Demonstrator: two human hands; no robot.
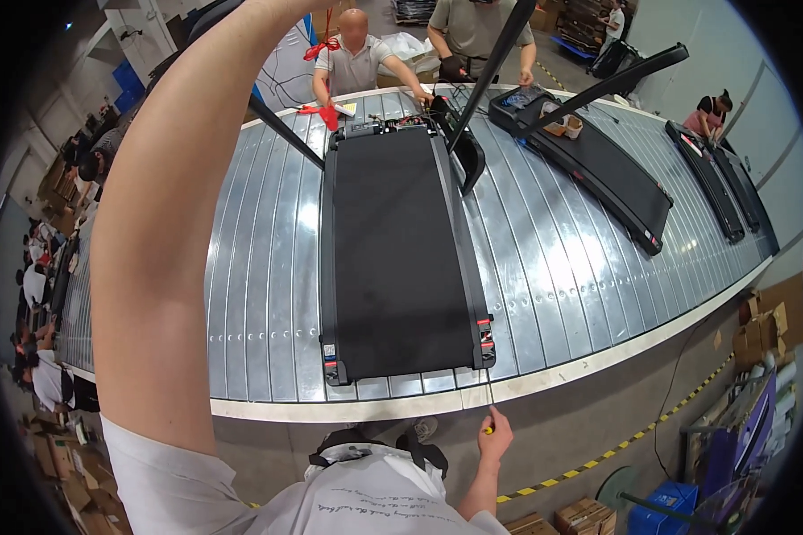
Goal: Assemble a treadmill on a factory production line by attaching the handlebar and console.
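and there the right hand [495, 432] was, low by the near edge of the metal conveyor [259, 294], fist curled snug around a screwdriver [489, 406] with a yellow handle, its thin shaft pointing up at the near right corner of the treadmill [397, 250]. the tip sat just beside that corner, close to the red labels on the right rail; whether it touched, i couldn't tell. the treadmill lay flat along the ribbed conveyor, black belt up, its far end open with wiring showing. the left arm [178, 196] swung up high across the view, bare, and ran out past the top edge, so the left hand was out of sight and its grip couldn't be told. a black upright bar [495, 62] leaned over the far right corner of the treadmill. a 2nd treadmill [598, 160] lay to the right, well apart, at an angle, and a 3rd [718, 183] beyond it. across the conveyor a person in a grey shirt [357, 62] bent over the far end, hand on the line. cardboard boxes [767, 325] were stacked by the floor at right.
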